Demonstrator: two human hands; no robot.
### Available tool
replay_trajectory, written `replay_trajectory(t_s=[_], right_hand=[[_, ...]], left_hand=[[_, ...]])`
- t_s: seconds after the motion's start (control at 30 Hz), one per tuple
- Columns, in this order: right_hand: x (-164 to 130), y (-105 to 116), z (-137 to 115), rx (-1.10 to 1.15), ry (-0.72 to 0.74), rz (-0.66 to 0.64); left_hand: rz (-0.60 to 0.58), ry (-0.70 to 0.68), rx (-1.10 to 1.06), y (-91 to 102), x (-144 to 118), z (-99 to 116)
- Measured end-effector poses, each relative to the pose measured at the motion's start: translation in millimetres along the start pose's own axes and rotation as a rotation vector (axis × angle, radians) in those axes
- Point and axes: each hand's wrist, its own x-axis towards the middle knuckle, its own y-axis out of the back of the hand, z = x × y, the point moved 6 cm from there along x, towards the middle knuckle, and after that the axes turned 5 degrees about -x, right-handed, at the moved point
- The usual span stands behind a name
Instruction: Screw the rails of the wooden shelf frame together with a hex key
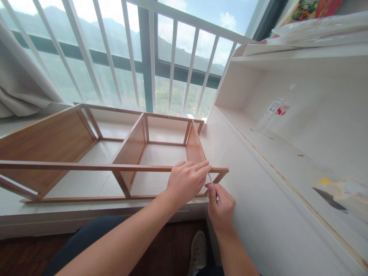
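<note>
A brown wooden shelf frame (138,167) lies on its side on the white window sill, its panels standing upright between the long rails. My left hand (186,177) rests over the near upper rail close to its right end, fingers pressed together around it. Just below and to the right, my right hand (221,205) pinches a thin metal rod that looks like a hex key (211,178). Its upper end reaches the rail beside my left fingertips, where the contact point is hidden.
White window bars (152,61) stand behind the frame. A white cabinet (244,161) closes off the right side, with a plastic bottle (271,113) on its shelf. A grey curtain (23,76) hangs at left. My shoe (198,249) is on the wooden floor below.
</note>
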Motion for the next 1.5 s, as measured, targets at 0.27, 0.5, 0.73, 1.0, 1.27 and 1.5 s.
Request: replay_trajectory(t_s=[0.27,0.5,0.73,1.0,1.27,1.5], right_hand=[[-3.8,-4.5,1.9,0.09,-0.11,0.008],[-18.8,-29.1,-12.1,0.589,-0.653,0.04],[-22.0,-36.5,-8.5,0.842,-0.767,0.049],[-16.0,-24.7,2.3,0.581,-0.617,-0.036],[-14.4,-18.5,-1.8,0.502,-0.551,-0.044],[-16.1,-19.1,-4.9,0.466,-0.553,-0.032]], left_hand=[[-0.038,0.007,0.023,-2.0,-1.2,-0.8],[-0.006,0.034,0.0,1.9,1.8,1.0],[0.007,0.039,-0.004,3.9,3.0,2.6],[0.007,0.017,0.011,2.8,1.9,1.8],[0.007,0.006,0.024,3.3,1.1,2.5],[-0.011,0.004,0.032,1.9,0.7,1.9]])
